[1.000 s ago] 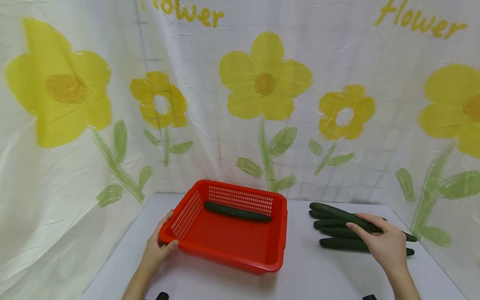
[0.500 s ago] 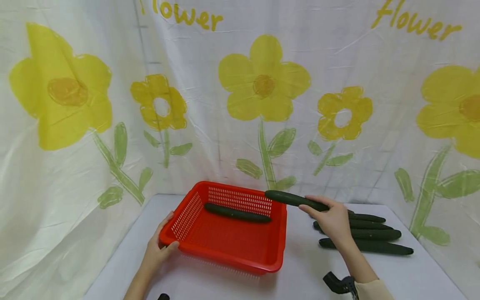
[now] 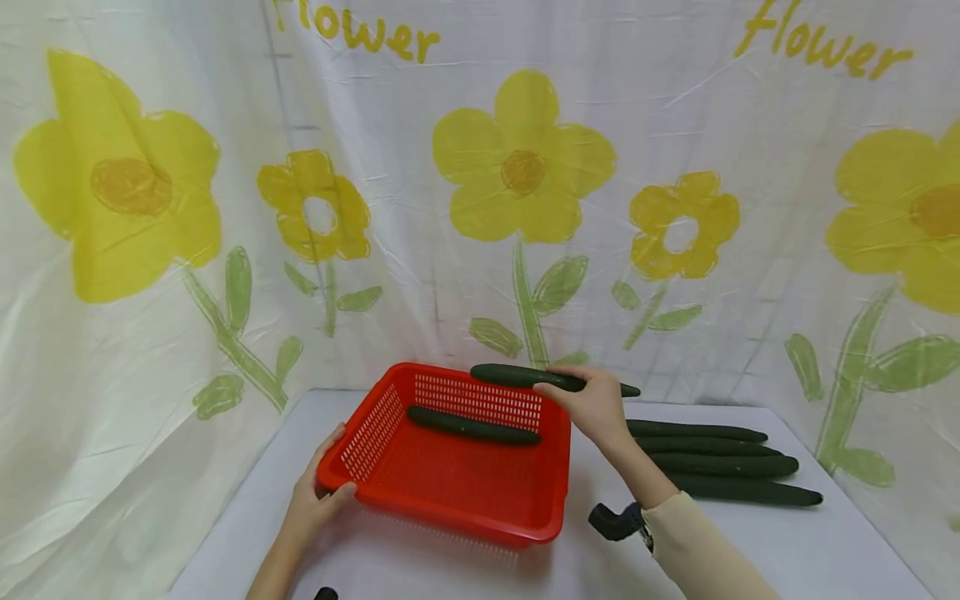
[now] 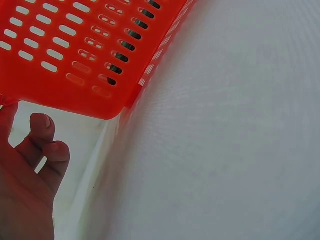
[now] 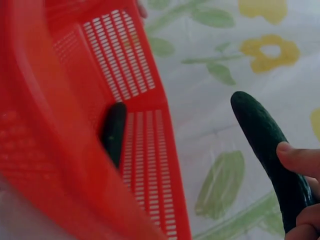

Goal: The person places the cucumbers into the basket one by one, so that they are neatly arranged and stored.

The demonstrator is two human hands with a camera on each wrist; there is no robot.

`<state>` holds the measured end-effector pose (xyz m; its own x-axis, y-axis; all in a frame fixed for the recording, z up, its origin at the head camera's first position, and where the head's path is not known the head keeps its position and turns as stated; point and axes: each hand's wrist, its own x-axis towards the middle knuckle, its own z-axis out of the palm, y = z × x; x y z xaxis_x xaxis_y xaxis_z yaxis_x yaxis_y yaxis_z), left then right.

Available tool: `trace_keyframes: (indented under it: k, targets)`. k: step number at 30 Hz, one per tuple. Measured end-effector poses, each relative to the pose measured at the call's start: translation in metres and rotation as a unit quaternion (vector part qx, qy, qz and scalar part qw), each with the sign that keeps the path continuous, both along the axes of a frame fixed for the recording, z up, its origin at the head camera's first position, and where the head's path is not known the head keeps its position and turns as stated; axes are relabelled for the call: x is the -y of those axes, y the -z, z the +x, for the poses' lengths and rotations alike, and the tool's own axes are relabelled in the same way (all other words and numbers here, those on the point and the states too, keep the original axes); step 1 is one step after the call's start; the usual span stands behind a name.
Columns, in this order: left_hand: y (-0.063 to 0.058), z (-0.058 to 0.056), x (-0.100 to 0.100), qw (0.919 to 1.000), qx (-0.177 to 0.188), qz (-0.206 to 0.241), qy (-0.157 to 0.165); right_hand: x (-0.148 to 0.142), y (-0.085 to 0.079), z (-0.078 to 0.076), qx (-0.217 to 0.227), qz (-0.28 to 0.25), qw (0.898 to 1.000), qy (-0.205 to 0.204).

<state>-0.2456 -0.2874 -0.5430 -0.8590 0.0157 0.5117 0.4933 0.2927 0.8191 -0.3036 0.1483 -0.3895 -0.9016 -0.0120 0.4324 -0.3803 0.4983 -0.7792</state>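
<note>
My right hand [image 3: 596, 408] grips a dark green cucumber [image 3: 510, 375] by its middle, raised over the back right rim of a red plastic basket [image 3: 450, 515]. In the right wrist view, that held cucumber [image 5: 257, 125] is apart from the basket, with thumb and fingers around it. Another cucumber [image 3: 472, 425] lies inside along the basket's back wall. At the basket's left front corner, my left hand [image 3: 311, 496] holds the rim, thumb at the front. The left wrist view shows two fingers of the left hand [image 4: 30, 175] bent below the rim, off the basket wall.
Several more cucumbers [image 3: 723, 465] lie side by side on the white table [image 3: 600, 567], right of the basket. Behind the table hangs a white curtain [image 3: 405, 275] painted with yellow flowers. A black device [image 3: 618, 522] is on the right wrist.
The right hand has lifted a cucumber off the pile at the right and carried it left to the basket's back right rim. The left hand and basket have stayed put.
</note>
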Motion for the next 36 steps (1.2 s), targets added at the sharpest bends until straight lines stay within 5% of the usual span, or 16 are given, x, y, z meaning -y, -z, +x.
trace_keyframes:
  k: [15, 28, 36]
  targets:
    - [0.000, -0.001, 0.001, 0.9998, 0.006, -0.013, -0.014, 0.065, -0.015, -0.024, 0.040, -0.064, 0.997, -0.024]
    - [-0.003, 0.001, 0.000, 0.9998, 0.011, -0.011, -0.013, 0.102, 0.006, -0.043, 0.058, -0.135, 0.989, -0.029]
    - [0.001, -0.001, 0.002, 0.9998, 0.011, -0.012, -0.013, 0.119, 0.035, -0.049, 0.066, -0.147, 0.987, -0.007]
